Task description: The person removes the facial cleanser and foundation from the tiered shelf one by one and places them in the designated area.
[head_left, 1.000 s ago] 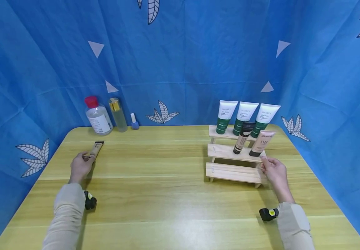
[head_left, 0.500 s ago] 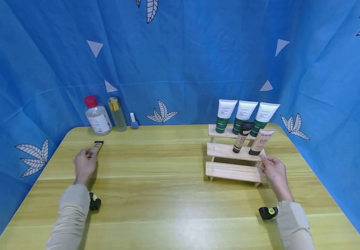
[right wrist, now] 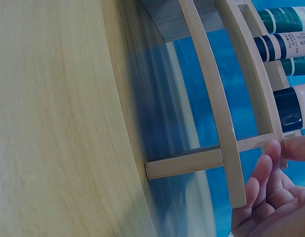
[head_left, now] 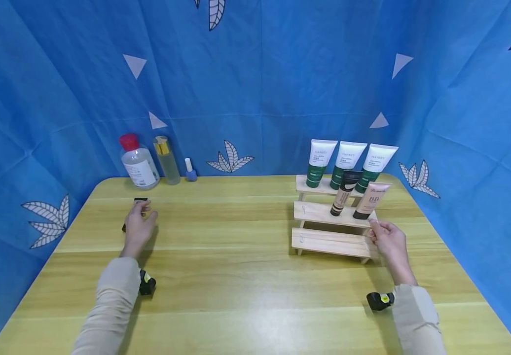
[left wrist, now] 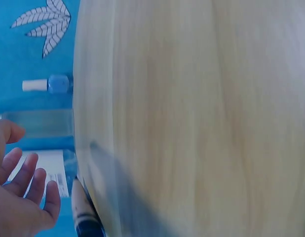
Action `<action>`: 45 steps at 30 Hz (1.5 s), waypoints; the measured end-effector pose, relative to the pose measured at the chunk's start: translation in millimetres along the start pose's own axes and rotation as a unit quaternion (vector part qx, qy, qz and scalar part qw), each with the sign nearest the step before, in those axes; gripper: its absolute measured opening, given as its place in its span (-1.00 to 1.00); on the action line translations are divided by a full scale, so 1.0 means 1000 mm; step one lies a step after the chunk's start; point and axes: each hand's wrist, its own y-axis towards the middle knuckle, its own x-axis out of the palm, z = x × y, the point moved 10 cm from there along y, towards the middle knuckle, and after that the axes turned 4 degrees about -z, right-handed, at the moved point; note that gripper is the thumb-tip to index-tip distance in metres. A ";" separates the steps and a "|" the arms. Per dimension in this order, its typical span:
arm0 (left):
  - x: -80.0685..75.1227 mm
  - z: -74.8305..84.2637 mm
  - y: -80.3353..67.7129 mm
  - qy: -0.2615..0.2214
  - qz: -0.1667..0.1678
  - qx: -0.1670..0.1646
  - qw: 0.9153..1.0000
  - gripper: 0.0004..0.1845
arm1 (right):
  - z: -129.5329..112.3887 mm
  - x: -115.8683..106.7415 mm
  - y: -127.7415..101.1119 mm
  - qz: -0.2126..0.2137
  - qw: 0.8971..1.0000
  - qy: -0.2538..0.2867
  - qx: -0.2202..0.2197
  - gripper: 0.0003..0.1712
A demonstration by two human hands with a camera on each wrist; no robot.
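My left hand (head_left: 142, 218) lies over a beige tube with a black cap (head_left: 140, 200) on the left of the wooden table (head_left: 237, 266). In the left wrist view its fingers (left wrist: 29, 182) look loose and spread, and the tube's dark end (left wrist: 85, 219) shows just beyond them. My right hand (head_left: 374, 230) pinches the right end of a three-step wooden rack (head_left: 326, 242). In the right wrist view its fingers (right wrist: 266, 187) curl at the rack's end rail (right wrist: 211, 103). The rack holds three green-and-white tubes (head_left: 344, 165), a dark tube (head_left: 343, 193) and a pink BB tube (head_left: 369, 199).
At the back left stand a clear bottle with a red cap (head_left: 136, 162), a slim gold-capped bottle (head_left: 165, 160) and a small blue nail polish (head_left: 189, 170). Blue patterned cloth hangs round the table on three sides.
My left hand has slid right and forward over the beige tube, now covering most of it. My right hand stays on the rack's right end.
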 end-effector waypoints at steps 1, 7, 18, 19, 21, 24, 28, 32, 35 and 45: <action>0.003 0.002 0.000 -0.002 -0.003 0.004 1.000 -0.53 | 0.000 0.000 0.000 0.000 1.000 0.000 -0.001 -0.36; 0.024 0.013 0.002 -0.020 -0.030 0.002 0.999 -0.53 | -0.003 0.000 -0.001 -0.001 1.000 0.001 -0.004 -0.40; 0.066 0.039 -0.002 -0.043 -0.075 0.004 0.996 -0.53 | -0.002 0.001 0.000 -0.001 1.000 0.011 -0.003 -0.42; 0.070 0.042 -0.002 -0.044 -0.079 0.006 0.996 -0.53 | -0.002 0.001 0.000 -0.001 1.000 0.010 -0.003 -0.43; 0.076 0.046 -0.004 -0.045 -0.084 0.010 0.995 -0.53 | -0.002 0.001 -0.001 -0.002 1.000 0.013 -0.002 -0.43; 0.084 0.052 -0.006 -0.049 -0.091 0.016 0.995 -0.53 | -0.001 0.001 0.000 -0.003 1.000 0.013 -0.001 -0.44; 0.092 0.062 -0.008 -0.061 -0.097 0.022 0.993 -0.52 | -0.001 0.001 0.000 -0.003 1.000 0.010 -0.002 -0.43; 0.099 0.071 -0.010 -0.070 -0.106 0.025 0.992 -0.52 | -0.001 0.001 -0.001 -0.004 1.000 0.009 -0.002 -0.43; 0.106 0.080 -0.010 -0.073 -0.112 0.035 0.990 -0.52 | -0.002 0.000 -0.002 -0.004 1.000 0.012 -0.002 -0.44; 0.127 0.107 -0.014 -0.100 -0.124 0.058 0.985 -0.55 | -0.002 0.000 -0.001 -0.003 1.000 0.008 -0.007 -0.44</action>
